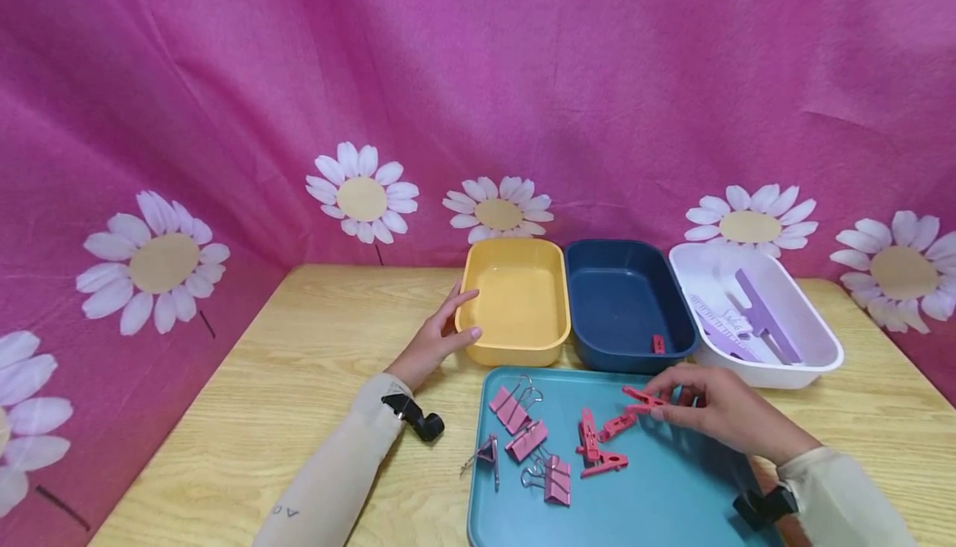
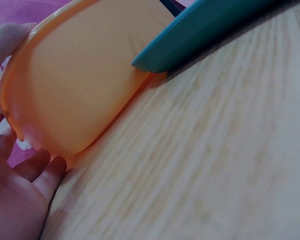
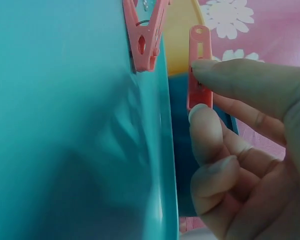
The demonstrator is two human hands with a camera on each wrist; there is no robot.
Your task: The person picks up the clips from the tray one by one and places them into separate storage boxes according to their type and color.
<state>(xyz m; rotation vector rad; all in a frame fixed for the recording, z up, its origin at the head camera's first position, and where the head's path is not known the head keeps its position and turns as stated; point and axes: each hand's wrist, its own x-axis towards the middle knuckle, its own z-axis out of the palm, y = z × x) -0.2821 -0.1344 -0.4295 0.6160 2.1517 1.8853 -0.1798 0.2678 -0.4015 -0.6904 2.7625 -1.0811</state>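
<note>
My left hand [image 1: 433,346] rests against the left side of the yellow bin [image 1: 517,356], its digits spread over the rim; the left wrist view shows fingers [image 2: 49,172] by the outer wall. My right hand [image 1: 720,414] pinches a red clothespin [image 1: 636,396] between thumb and finger, above the upper part of the teal tray [image 1: 657,497]. In the right wrist view this clothespin [image 3: 200,47] stands upright in the fingertips. Several more red clothespins [image 1: 588,435] lie in the tray's middle, and several pink binder clips [image 1: 558,481] lie to their left.
Right of the yellow bin stands a navy bin [image 1: 623,298] holding one red clothespin [image 1: 658,344]. Beside it is a white bin [image 1: 814,368] with purple items [image 1: 769,319] inside. A pink floral cloth [image 1: 597,74] hangs behind the wooden table [image 1: 246,414].
</note>
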